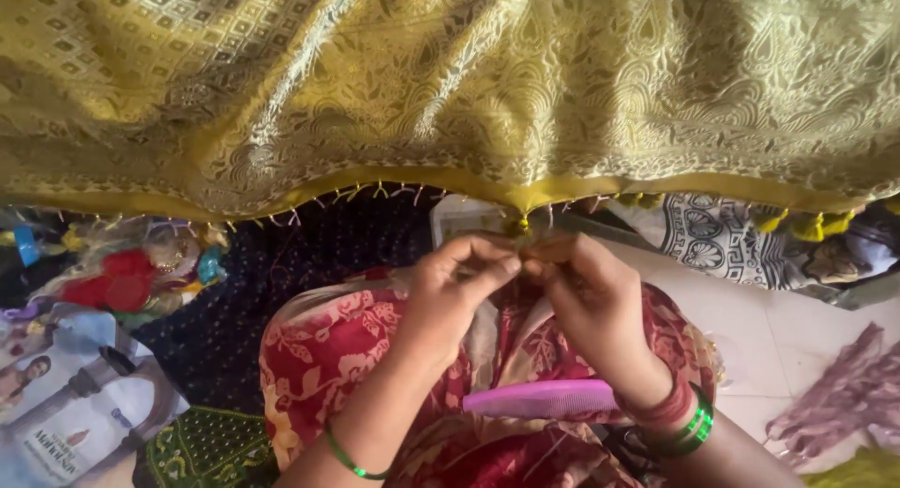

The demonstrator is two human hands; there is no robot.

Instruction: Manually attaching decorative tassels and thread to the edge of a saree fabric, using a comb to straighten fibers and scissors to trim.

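A: What have we got between our fingers?

B: Our left hand [457, 284] and right hand [583, 286] meet fingertip to fingertip, both pinched on a small yellow tassel [518, 227] hanging from the hem of the gold brocade cloth [487, 85] just above them.

A: And below?

B: A pink comb [541, 397] lies across our lap on the red floral fabric [328, 357] (green bangles on both wrists). More yellow tassels [804, 226] dangle along the hem to the right, over the pale floor [787, 338]
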